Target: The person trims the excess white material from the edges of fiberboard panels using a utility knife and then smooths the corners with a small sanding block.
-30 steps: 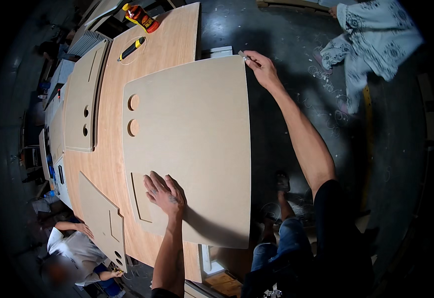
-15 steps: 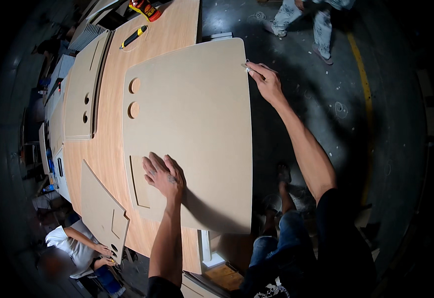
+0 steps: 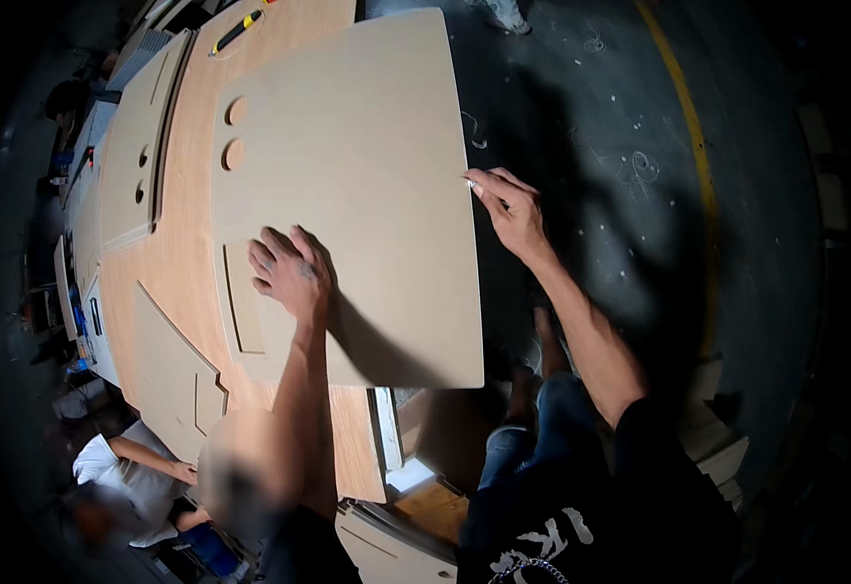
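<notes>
The big tan board (image 3: 357, 185) lies flat on the long wooden surface (image 3: 187, 243), and its right side sticks out over the dark floor (image 3: 620, 117). The left hand (image 3: 291, 273) stays pressed flat on the board near its lower left corner, fingers spread, gripping nothing. The right hand (image 3: 508, 209) has slid down the board's right edge from the top corner to about the middle. It pinches something small and pale against that edge; I cannot tell what it is. So the hand seems to be working its way along that edge. Two round holes (image 3: 235, 131) sit near the board's upper left. A person in white (image 3: 119, 467) crouches beyond its lower left.
</notes>
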The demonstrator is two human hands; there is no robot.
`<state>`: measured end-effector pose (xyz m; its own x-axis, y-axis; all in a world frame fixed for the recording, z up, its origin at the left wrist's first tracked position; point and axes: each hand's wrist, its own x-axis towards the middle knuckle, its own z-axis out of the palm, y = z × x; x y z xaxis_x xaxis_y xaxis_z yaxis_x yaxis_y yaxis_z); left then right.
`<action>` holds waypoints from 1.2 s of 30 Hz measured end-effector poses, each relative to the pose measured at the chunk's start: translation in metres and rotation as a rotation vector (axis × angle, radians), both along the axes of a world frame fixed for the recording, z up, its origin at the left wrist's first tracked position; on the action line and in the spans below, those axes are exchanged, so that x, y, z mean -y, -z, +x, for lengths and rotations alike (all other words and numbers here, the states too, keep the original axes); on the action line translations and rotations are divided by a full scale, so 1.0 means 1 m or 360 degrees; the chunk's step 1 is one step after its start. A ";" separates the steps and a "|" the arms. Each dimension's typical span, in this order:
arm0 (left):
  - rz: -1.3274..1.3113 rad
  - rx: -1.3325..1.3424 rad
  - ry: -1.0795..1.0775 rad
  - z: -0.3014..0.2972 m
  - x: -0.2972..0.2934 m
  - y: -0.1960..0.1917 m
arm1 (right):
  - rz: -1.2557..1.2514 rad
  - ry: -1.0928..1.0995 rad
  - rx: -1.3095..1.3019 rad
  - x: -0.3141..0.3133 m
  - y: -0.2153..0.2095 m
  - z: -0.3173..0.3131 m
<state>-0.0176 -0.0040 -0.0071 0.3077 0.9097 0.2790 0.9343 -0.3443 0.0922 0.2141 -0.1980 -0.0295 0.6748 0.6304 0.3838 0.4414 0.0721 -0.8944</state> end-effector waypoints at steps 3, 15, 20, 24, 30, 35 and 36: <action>-0.0034 -0.0039 0.0018 -0.004 -0.004 -0.002 | -0.0090 0.0002 -0.0025 0.031 -0.005 -0.040; -0.0005 -0.0023 0.0003 -0.004 -0.004 0.007 | -0.0423 -0.0202 -0.0078 0.164 -0.016 -0.180; 0.0010 0.0004 0.0014 -0.001 0.001 0.011 | -0.0290 -0.0961 0.0145 0.220 -0.006 -0.233; 0.0037 -0.0026 0.0006 -0.006 -0.007 0.016 | -0.0526 -0.0928 -0.0441 0.252 -0.027 -0.234; -0.0037 -0.0135 0.0770 -0.006 0.044 0.015 | -0.0336 0.0289 -0.1646 0.302 -0.037 -0.136; -0.0688 -0.0511 0.1696 0.006 0.186 -0.049 | -0.0117 0.0875 -0.2231 0.376 -0.030 -0.084; -0.0721 -0.0538 0.1610 -0.011 0.193 -0.055 | -0.0131 0.0839 -0.2278 0.381 -0.027 -0.082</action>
